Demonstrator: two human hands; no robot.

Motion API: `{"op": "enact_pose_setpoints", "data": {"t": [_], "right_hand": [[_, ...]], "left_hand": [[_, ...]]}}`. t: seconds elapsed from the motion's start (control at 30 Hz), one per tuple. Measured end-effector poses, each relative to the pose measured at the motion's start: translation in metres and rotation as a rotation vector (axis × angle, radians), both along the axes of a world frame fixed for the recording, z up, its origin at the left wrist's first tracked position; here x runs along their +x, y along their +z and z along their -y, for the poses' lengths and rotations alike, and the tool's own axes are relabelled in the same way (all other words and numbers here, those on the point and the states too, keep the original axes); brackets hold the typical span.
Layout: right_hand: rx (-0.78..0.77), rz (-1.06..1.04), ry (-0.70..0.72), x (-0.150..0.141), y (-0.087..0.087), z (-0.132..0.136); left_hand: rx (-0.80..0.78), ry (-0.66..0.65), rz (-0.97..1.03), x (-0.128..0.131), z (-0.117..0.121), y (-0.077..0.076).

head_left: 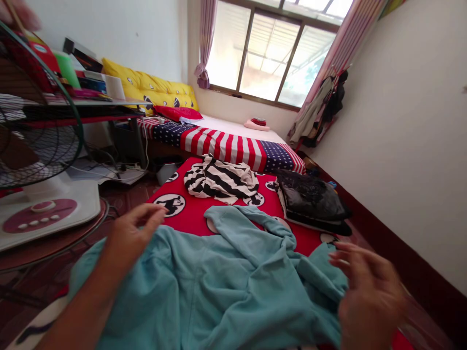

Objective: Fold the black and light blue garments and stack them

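Note:
A light teal garment [215, 272], which looks like a long-sleeved top, lies wrinkled across the near part of a red mat, one sleeve folded over its middle. Above its left edge is my left hand [134, 233], thumb and forefinger loosely curved and their tips close, with no cloth visible between them. On the other side my right hand [368, 287] hovers beside the bunched right end of the garment. Its fingers are slightly bent and apart, somewhat blurred; whether they touch the cloth I cannot tell.
A striped black-and-white garment [222, 180] lies crumpled farther up the red mat [189, 218]. Dark folded clothes [314, 199] are stacked at its right. A fan [40, 116] stands at left beside a cluttered desk [109, 102]. A bed [226, 146] is behind, under the window.

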State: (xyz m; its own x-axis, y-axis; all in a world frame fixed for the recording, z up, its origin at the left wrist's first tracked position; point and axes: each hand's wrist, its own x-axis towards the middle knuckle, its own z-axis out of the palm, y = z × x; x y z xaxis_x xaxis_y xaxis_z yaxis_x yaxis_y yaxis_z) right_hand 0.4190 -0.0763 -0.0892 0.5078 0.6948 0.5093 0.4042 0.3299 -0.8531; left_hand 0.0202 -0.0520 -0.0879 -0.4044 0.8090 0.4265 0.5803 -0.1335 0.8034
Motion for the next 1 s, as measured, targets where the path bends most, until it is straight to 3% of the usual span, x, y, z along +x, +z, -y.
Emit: {"op": "enact_pose_setpoints", "data": {"t": [0.07,0.13,0.2,0.3,0.37,0.5,0.6,0.67,0.7,0.8,0.87,0.93,1.0], "right_hand": [[-0.242,0.206,0.159,-0.017,-0.011,-0.017],[-0.440,0.397,0.243,-0.030,-0.031,-0.031],[-0.522,0.505,0.223,-0.038,-0.051,-0.040],[-0.542,0.504,0.274,-0.044,-0.063,-0.039],[-0.510,0.376,0.389,-0.042,-0.053,-0.028],[-0.432,0.104,0.693,-0.022,-0.009,0.014],[-0.524,0.272,0.987,-0.012,0.014,0.031],[-0.669,0.440,1.069,-0.012,0.013,0.023],[-0.705,0.496,1.011,-0.013,0.008,0.014],[-0.662,0.610,0.546,-0.015,-0.023,-0.024],[-0.669,0.742,0.324,-0.014,-0.044,-0.044],[-0.721,0.875,0.282,-0.011,-0.058,-0.054],[-0.745,0.953,0.324,-0.007,-0.063,-0.055]], "left_hand": [[-0.065,-0.293,-0.091,0.024,-0.012,-0.019],[-0.104,-0.497,-0.182,0.047,-0.018,-0.044],[-0.136,-0.529,-0.290,0.063,-0.020,-0.071],[-0.166,-0.396,-0.471,0.066,-0.021,-0.102],[-0.168,-0.329,-0.549,0.059,-0.024,-0.111],[-0.176,-0.274,-0.570,0.043,-0.031,-0.111],[-0.186,-0.282,-0.563,0.041,-0.032,-0.108],[-0.194,-0.279,-0.569,0.043,-0.030,-0.106],[-0.199,-0.269,-0.573,0.044,-0.029,-0.105],[-0.228,-0.196,-0.603,0.049,-0.025,-0.096],[-0.274,-0.136,-0.646,0.050,-0.021,-0.088],[-0.359,-0.134,-0.674,0.050,-0.017,-0.080],[-0.465,-0.212,-0.665,0.047,-0.011,-0.073]]}}
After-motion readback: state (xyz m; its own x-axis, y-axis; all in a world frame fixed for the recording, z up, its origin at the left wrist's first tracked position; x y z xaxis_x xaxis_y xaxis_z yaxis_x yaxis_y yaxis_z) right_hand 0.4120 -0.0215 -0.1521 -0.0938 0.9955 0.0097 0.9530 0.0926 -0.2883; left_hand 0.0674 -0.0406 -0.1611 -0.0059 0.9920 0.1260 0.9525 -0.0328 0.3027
